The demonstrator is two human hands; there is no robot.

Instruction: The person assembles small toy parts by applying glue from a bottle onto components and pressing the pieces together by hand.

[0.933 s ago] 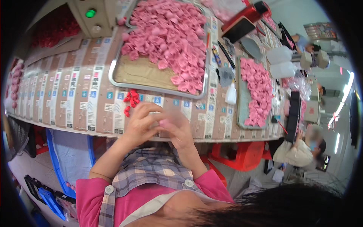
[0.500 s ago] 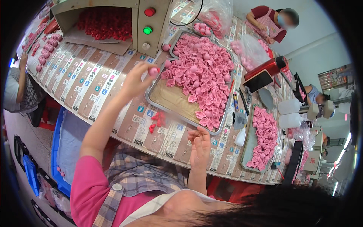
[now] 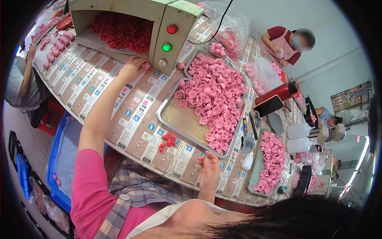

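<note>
Two hands: left hand (image 3: 132, 65) reaches far forward, grip pinched on a pink piece (image 3: 145, 66) beside the machine opening (image 3: 119, 32). Right hand (image 3: 209, 169) rests near the body, fingers loosely curled, empty, just below the tray (image 3: 175, 119) on the tabletop (image 3: 119, 99).

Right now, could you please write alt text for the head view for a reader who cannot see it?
A person's left hand reaches with a pink piece toward a beige machine holding red parts, while the right hand rests at the table's near edge beside a metal tray of pink pieces.
</note>
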